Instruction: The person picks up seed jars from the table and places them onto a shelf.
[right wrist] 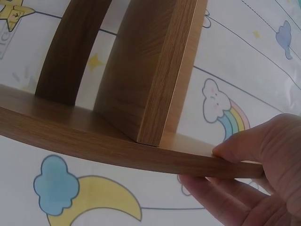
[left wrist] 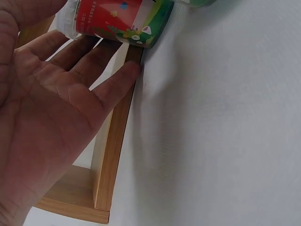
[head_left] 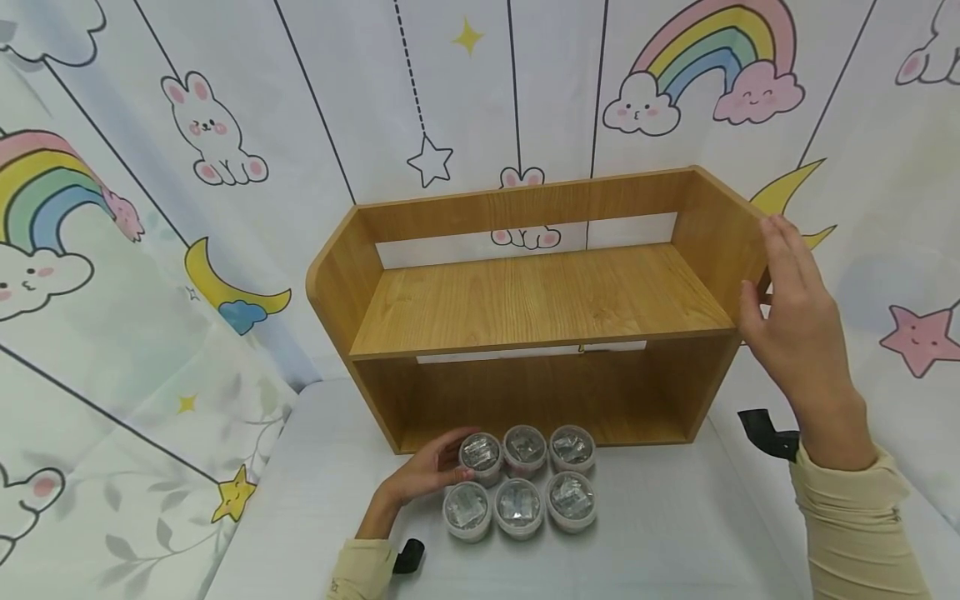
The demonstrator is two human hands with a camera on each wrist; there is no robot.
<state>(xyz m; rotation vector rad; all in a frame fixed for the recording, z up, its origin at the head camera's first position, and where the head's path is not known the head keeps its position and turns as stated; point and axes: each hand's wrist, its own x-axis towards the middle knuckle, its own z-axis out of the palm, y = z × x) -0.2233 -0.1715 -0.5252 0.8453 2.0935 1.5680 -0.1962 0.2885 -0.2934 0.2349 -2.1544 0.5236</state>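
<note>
A wooden two-tier shelf (head_left: 525,304) stands on the white-covered table. My right hand (head_left: 798,317) grips its right side panel (right wrist: 197,162), thumb on one face and fingers on the other. Several small round tubs with clear lids stand in two rows of three before the shelf. At the back row's left end, my left hand (head_left: 427,468) holds a tub (head_left: 481,455) between thumb and fingers. In the left wrist view that tub (left wrist: 115,19) shows a red and green printed label, and my left palm (left wrist: 51,108) faces the camera. Silvery material shows under the lids.
The front row's tubs, such as the left one (head_left: 467,508), stand close to the held tub. White table surface (head_left: 660,533) extends to the right of the tubs. A patterned cloth backdrop (head_left: 315,75) with rainbows and rabbits hangs behind the shelf.
</note>
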